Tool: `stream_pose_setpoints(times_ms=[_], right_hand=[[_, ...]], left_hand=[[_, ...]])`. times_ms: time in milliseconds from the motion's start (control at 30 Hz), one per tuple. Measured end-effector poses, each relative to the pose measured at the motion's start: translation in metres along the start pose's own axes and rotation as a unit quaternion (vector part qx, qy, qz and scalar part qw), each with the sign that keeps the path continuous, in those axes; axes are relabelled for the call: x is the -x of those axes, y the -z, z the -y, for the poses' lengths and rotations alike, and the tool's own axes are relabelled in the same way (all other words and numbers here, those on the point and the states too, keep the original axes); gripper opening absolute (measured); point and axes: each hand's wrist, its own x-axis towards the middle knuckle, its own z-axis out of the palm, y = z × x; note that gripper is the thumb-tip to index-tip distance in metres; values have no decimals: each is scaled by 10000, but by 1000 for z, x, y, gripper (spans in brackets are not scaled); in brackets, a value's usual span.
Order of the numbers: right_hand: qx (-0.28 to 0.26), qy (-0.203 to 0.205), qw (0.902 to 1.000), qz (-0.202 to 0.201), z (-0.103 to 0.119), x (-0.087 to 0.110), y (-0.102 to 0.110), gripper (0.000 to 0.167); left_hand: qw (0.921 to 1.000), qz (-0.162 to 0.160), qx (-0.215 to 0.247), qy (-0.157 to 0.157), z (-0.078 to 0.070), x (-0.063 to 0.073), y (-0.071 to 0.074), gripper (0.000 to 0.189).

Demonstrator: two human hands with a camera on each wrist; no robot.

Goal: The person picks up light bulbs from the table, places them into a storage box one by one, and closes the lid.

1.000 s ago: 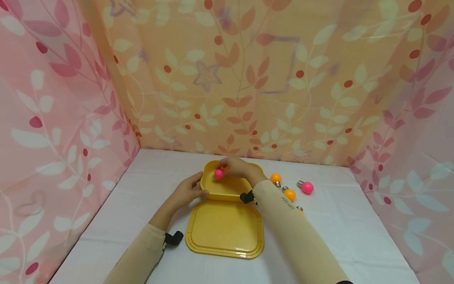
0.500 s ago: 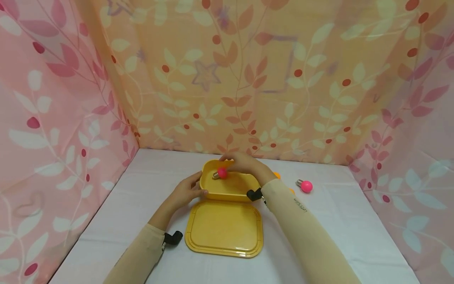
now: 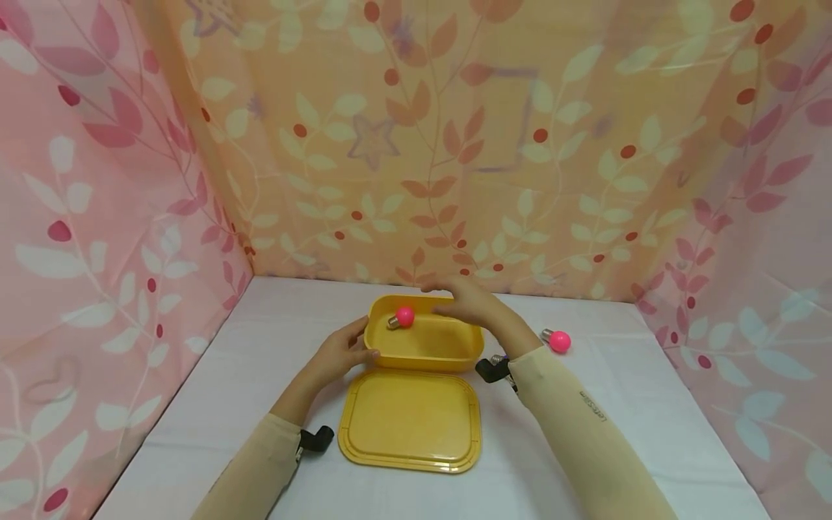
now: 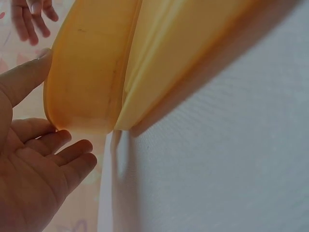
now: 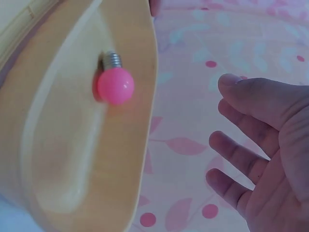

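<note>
A yellow plastic box [image 3: 425, 362] stands on the table, its inside facing up. Inside, toward its left end, lies a pink light bulb [image 3: 405, 316] with a silver screw base; the right wrist view shows this pink bulb [image 5: 116, 85] close up. My left hand [image 3: 338, 352] holds the box's left end, thumb at the front and fingers at the side. Above the box's right half hovers my right hand [image 3: 469, 300], fingers spread and holding nothing. A second pink bulb [image 3: 560, 341] lies on the table to the right.
The yellow lid [image 3: 409, 421] lies flat in front of the box. A bulb's metal base [image 3: 497, 359] peeks out beside the right wrist camera [image 3: 492, 370]; my right arm hides the rest. Patterned cloth [image 3: 403, 144] hangs behind the white table [image 3: 260, 325].
My right hand has let go of the pink bulb, leaving it in the box, and has moved right. My left hand has kept its place at the box.
</note>
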Motion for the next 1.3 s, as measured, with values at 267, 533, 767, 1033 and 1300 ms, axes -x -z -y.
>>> stream_pose_setpoints(times_ms=[267,533,767,1033,1300], right_hand=[[-371,-75,9989,-274,1,27,10,42],[-397,66,9973,-620,6,60,18,43],[-201,316,9950,-923,2,84,17,45],[-185,319,9927,-1147,-4,114,16,44],[-260,316,9904,-1322,-17,152,15,44]], left_hand=[[10000,28,38,-56,-1,1,1,88],[10000,10,61,0,-3,2,0,88],[10000,7,9,10,-4,3,1,88],[10000,42,-5,65,-5,3,2,88],[10000,-3,-7,63,-2,3,2,87]])
